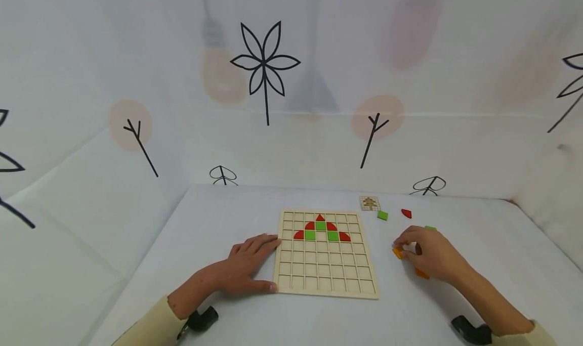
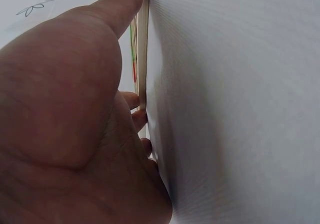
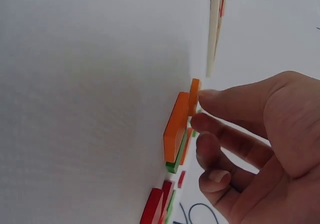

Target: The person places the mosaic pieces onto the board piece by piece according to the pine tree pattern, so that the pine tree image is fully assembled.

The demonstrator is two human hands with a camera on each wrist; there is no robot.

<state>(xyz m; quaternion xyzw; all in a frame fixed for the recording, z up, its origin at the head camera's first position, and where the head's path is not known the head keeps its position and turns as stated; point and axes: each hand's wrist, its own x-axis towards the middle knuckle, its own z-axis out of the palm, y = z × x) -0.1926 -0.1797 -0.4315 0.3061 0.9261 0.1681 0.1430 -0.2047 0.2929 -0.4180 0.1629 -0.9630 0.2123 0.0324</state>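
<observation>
Just a flat orange tile (image 3: 194, 93) in right fingers (image 3: 235, 140), near wooden grid (image 1: 317, 270).

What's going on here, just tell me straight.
A person's left hand touches the left edge of a gridded board. The right hand pinches a small orange piece to the board's right. Red and green pieces form a stepped peak in its far rows; the nearer rows are bare. More loose pieces lie to the right, some near a tree-picture card.
</observation>
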